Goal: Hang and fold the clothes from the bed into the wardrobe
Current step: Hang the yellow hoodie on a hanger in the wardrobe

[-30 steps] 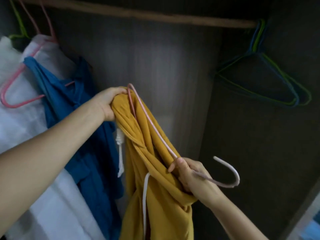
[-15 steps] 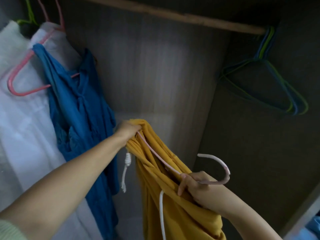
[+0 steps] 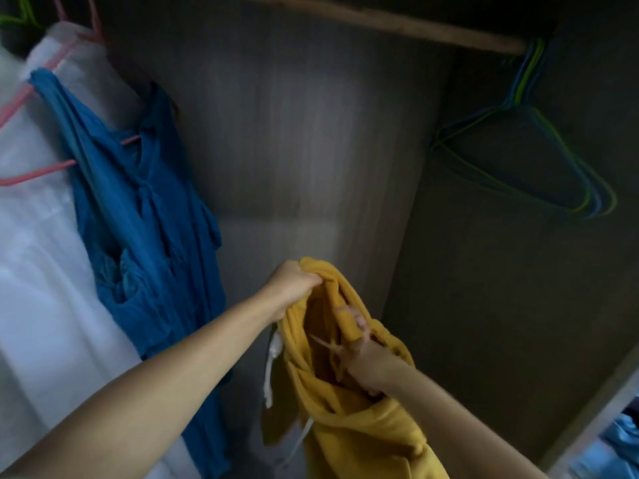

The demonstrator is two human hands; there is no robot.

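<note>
Low inside the dark wooden wardrobe (image 3: 311,140), in front of its back panel, the soft mustard-yellow garment (image 3: 363,426) hangs bunched between two bare hands, well below the wooden hanging rail (image 3: 397,24). The left hand (image 3: 294,288) is fisted round the topmost fold of the cloth, holding it up, probably so the opening of the garment stays spread and reachable. The right hand (image 3: 366,354) is pushed in among the yellow folds, its fingers curled round cloth and, as far as the blur allows, round the thin pale-pink wire hanger (image 3: 325,344), of which only a short piece shows beside the fingers; the rest is hidden in the fabric. That suggests the hanger is being worked inside the garment so its shoulders can take the weight. A white drawstring cord (image 3: 271,368) dangles from the garment's left edge. To the left, a blue sleeveless dress (image 3: 145,216) and a white garment (image 3: 41,271) hang on pink hangers (image 3: 31,174), which keeps them uncreased and leaves the middle of the rail free. At the rail's right end a bunch of empty green and blue wire hangers (image 3: 525,160) waits, well apart from the hands. Hanging this piece looks unfinished: the hook must next come free of the cloth and go up to the rail.
</note>
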